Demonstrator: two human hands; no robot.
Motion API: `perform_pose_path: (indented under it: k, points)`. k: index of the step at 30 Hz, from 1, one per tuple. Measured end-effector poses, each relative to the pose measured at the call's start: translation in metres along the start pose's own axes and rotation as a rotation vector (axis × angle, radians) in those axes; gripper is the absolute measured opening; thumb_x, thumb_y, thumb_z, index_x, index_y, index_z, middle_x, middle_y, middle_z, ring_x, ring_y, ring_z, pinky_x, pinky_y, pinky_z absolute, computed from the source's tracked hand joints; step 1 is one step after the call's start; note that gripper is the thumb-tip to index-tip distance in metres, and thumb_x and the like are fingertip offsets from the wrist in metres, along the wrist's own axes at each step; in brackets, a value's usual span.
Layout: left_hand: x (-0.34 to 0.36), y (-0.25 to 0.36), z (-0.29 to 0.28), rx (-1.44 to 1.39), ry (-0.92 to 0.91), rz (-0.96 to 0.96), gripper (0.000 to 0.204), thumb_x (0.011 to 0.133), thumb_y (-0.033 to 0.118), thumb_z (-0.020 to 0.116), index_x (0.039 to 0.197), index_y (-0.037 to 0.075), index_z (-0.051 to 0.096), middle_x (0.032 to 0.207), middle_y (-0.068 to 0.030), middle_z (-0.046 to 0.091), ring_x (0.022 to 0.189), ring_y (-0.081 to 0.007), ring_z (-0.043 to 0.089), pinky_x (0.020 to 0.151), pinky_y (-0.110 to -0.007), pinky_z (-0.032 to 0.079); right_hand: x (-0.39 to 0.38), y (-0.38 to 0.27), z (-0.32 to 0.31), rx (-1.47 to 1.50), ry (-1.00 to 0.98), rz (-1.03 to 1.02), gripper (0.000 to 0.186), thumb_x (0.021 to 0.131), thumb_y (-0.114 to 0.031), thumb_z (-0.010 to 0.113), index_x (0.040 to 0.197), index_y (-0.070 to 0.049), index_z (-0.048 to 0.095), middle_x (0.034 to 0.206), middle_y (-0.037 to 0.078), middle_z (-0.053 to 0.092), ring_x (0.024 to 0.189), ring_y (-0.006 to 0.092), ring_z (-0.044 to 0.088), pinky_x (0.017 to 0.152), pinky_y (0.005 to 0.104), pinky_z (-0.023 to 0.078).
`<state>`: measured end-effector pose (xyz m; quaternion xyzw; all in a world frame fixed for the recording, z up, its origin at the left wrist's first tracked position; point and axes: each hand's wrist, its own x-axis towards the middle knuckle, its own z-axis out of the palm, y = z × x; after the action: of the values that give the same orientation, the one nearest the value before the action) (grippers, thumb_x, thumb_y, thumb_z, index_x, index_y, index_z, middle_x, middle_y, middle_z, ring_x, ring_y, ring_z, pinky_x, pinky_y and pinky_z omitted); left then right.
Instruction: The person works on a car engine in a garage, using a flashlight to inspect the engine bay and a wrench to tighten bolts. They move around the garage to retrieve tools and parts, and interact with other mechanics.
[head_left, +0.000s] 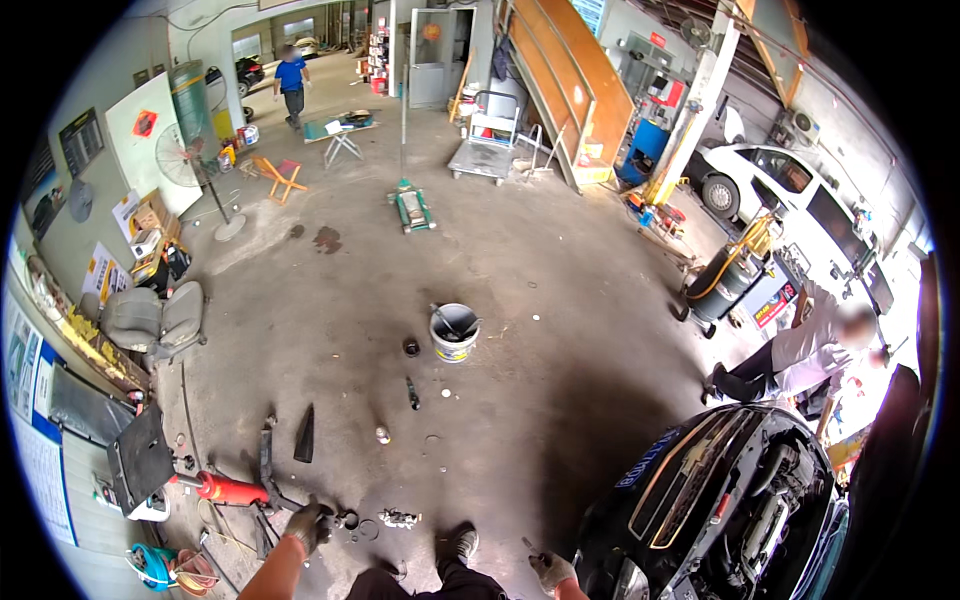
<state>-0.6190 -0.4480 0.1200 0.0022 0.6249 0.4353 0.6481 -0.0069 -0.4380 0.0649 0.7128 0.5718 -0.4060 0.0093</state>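
Observation:
My left hand (306,527), in a grey work glove, is at lower left with its fingers curled. Something dark shows at its fingertips, too small to make out. Beside it on the floor lie a few rings (369,529) and a silver metal part (400,519). A bent black hose (267,460) lies just beyond this hand. My right hand (550,571), also gloved, is low in the picture near the black car's front. Its fingers are closed on a thin grey piece (529,544) that sticks out toward the upper left.
A black car (690,480) with its engine exposed stands at right, people (800,345) beside it. Ahead are a bucket (455,335), a bottle (413,393) and a green floor jack (411,208). A red cylinder (232,488) lies left. A person in blue (291,80) is far off.

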Motion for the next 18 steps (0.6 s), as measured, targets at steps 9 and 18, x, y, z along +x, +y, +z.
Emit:
perform_pose_path:
  k: [9, 18]
  points:
    - [0.212, 0.059, 0.315, -0.404, -0.138, -0.345, 0.013, 0.105, 0.024, 0.064, 0.096, 0.014, 0.066, 0.081, -0.003, 0.07, 0.066, -0.0201, 0.069, 0.059, -0.04, 0.061, 0.051, 0.004, -0.057, 0.85, 0.29, 0.235, 0.024, 0.098, -0.034, 0.076, 0.096, -0.01, 0.07, 0.069, -0.004, 0.056, 0.056, 0.0082, 0.051, 0.049, 0.0272, 0.038]
    - [0.46, 0.249, 0.525, 0.436, 0.099, -0.097, 0.058, 0.105, 0.06, 0.045, 0.127, 0.012, 0.068, 0.128, -0.0183, 0.072, 0.108, -0.0291, 0.074, 0.085, -0.051, 0.063, 0.053, -0.074, -0.108, 1.237, 0.535, 0.624, 0.022, 0.097, -0.031, 0.076, 0.093, -0.011, 0.066, 0.066, -0.004, 0.053, 0.051, 0.0084, 0.047, 0.044, 0.0266, 0.034]
